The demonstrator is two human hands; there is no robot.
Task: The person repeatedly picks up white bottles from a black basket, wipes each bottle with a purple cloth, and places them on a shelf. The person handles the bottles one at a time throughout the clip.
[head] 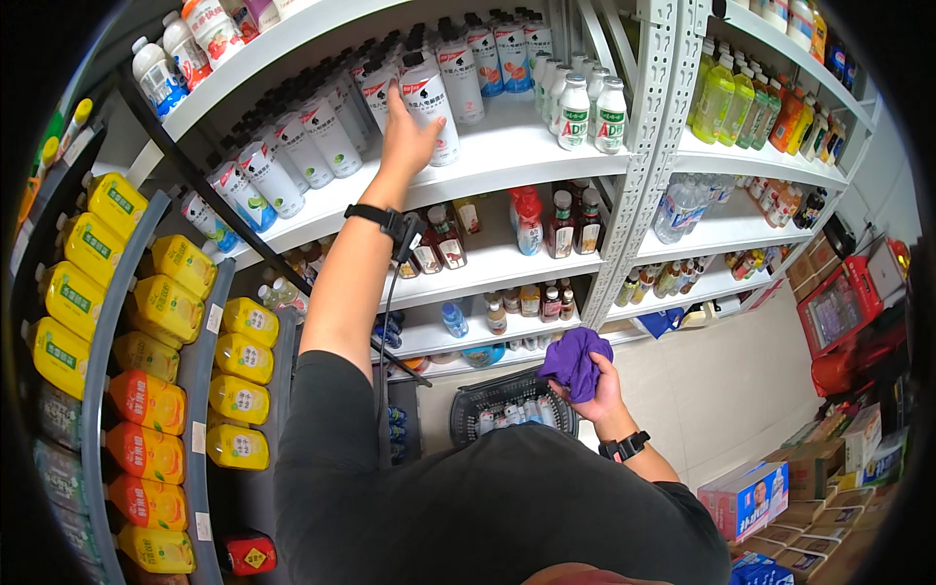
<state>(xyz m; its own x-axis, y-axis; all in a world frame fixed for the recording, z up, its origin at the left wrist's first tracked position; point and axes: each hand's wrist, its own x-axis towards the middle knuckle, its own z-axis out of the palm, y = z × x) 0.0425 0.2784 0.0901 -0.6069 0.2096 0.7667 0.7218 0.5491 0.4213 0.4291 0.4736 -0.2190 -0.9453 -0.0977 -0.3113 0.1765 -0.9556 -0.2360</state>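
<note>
My left hand (411,139) reaches up to the upper white shelf (512,150) and grips a white drink bottle (437,95) with a black cap. The thumb lies across the bottle's front; the other fingers go down its left side, partly hidden between it and a neighbouring white bottle (376,91). Bunched in my right hand (605,391) is a purple cloth (578,362), held lower down over the floor. Below that cloth a black plastic basket (462,420) stands on the floor, with several small bottles (515,413) inside.
Small white milk-drink bottles (574,117) stand to the right of the left hand, beside a perforated metal upright (643,168). A dark rack at left carries yellow jugs (69,292) and orange jugs (150,402). Cartons (746,501) are stacked at lower right. A cable (387,314) hangs from the left wrist.
</note>
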